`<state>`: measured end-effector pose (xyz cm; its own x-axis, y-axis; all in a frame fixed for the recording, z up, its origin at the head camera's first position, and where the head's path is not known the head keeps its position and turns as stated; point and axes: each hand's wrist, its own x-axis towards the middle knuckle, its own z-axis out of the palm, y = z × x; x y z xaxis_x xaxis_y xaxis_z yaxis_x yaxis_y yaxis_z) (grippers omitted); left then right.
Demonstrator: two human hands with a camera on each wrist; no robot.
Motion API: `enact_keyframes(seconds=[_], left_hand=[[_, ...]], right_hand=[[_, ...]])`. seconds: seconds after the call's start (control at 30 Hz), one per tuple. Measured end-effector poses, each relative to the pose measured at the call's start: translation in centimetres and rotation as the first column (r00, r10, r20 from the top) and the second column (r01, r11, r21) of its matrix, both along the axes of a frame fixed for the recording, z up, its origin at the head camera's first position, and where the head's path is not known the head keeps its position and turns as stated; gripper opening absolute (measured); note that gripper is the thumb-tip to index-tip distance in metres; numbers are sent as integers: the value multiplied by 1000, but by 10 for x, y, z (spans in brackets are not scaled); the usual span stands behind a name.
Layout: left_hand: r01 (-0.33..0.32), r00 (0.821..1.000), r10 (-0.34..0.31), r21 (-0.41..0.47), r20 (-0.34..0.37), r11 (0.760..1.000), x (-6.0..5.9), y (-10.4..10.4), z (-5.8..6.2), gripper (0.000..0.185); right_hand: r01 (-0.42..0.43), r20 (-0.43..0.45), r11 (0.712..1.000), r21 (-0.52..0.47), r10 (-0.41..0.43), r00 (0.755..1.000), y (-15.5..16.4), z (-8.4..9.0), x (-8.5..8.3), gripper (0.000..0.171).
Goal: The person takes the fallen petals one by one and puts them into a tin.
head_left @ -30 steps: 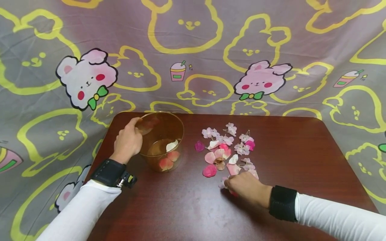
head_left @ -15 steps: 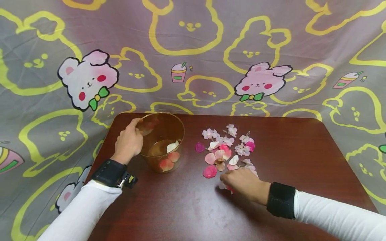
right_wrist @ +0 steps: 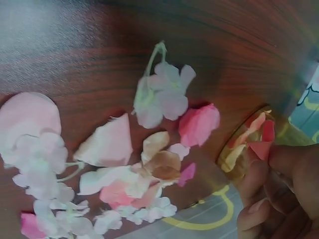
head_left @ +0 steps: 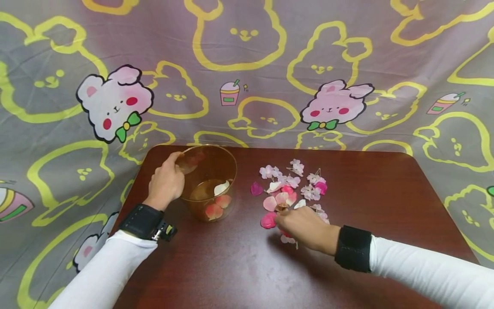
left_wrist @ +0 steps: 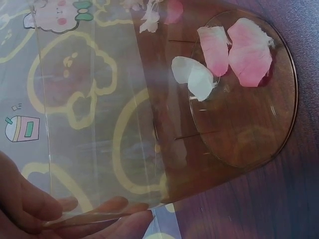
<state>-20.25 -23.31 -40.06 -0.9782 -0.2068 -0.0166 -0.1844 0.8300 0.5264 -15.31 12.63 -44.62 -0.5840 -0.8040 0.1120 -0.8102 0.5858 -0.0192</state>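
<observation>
Leftward goes the right hand [head_left: 305, 226] since a second ago, sliding along the near edge of the petals [head_left: 290, 191] toward the cup [head_left: 208, 182]; the left hand [head_left: 166, 182] has not stirred from the cup's rim.

From the head view, the cup stands on the bench [head_left: 386, 193], left of the petal heap, with three petals lying in its bottom. The left grip is curled on the rim's far-left side. The right hand lies knuckles-up, fingertips at a deep pink petal [head_left: 268, 220] just right of the cup.

At the left wrist, thin clear cup wall [left_wrist: 149, 124] shows fingers [left_wrist: 107, 206] pinching it at the rim. It looks light and springy, so a gentle hold there should do.

At the right wrist, thumb and fingers [right_wrist: 264, 167] pinch a reddish petal [right_wrist: 264, 134], narrow grip. Loose petals [right_wrist: 149, 169] look featherlight, soft and easily creased; a fingertip pinch at one edge seems best, lifting them off the slick wood.
</observation>
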Motion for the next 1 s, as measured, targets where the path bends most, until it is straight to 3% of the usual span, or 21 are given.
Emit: enact_keyframes(seconds=[0.23,0.5,1.0], left_hand=[[1,1000,-1,1,-1,1000,0,-1,0,48],[1,1000,-1,9,3,1000,2,0,0,49],[3,1000,-3,12,-18,1000,1,-1,-1,48]], right_hand=[[-30,-75,999,12,31,997,-14,7,-2,24],[-34,-87,999,19,36,996,-27,10,-6,21],[-21,-150,998,-65,11,989,-45,19,-18,24]])
